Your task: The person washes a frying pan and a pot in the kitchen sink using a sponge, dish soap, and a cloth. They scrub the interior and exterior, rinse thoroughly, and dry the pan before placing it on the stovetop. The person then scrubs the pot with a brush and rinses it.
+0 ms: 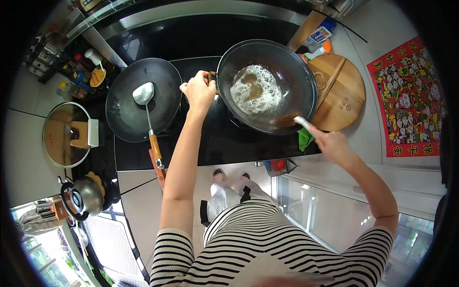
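My left hand [199,92] grips the small side handle [212,76] of a deep dark wok [299,86] on the right side of the black stove. Foamy, brownish liquid [256,89] pools in the bottom of this wok. In my right hand [333,146] is the white handle of a scrubbing brush [303,122]. Its brown bristles, blurred, are against the wok's inner wall near the front right. A green cloth [306,140] lies below the brush, by the stove's front edge.
A second wok [123,111] stands at left, a metal wok spatula [143,94] resting in it. Right of the deep wok are a round wooden board [346,97], long chopsticks [331,82] and a spray bottle [321,52]. Further left are a glass lid [59,143], bottles [80,80] and a kettle [88,195].
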`<state>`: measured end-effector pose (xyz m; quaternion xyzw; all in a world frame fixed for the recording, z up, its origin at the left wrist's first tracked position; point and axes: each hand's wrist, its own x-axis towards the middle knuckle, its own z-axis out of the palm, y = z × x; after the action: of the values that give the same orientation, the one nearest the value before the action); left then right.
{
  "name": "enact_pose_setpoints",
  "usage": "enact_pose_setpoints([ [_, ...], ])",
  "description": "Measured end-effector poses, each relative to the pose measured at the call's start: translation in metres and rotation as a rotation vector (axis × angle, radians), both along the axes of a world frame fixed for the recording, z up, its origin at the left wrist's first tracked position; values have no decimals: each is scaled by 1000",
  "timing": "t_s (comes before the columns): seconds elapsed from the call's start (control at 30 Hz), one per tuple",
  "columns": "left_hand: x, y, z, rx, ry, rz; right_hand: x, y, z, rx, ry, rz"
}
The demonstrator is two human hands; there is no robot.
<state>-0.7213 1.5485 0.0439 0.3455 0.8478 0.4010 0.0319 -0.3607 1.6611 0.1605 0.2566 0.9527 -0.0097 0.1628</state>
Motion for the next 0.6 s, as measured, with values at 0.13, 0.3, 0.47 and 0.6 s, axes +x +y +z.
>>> enact_pose_setpoints([
  [0.13,4,7,-4,-30,26,-20,10,92,-16,468,-21,138],
  [0.3,4,2,3,-16,22,-13,11,84,-7,332,-34,142],
  [0.47,10,3,9,-3,51,21,-8,-31,8,-414,94,-223],
  [0.6,6,5,7,-30,51,17,1,-23,8,-282,85,-171],
])
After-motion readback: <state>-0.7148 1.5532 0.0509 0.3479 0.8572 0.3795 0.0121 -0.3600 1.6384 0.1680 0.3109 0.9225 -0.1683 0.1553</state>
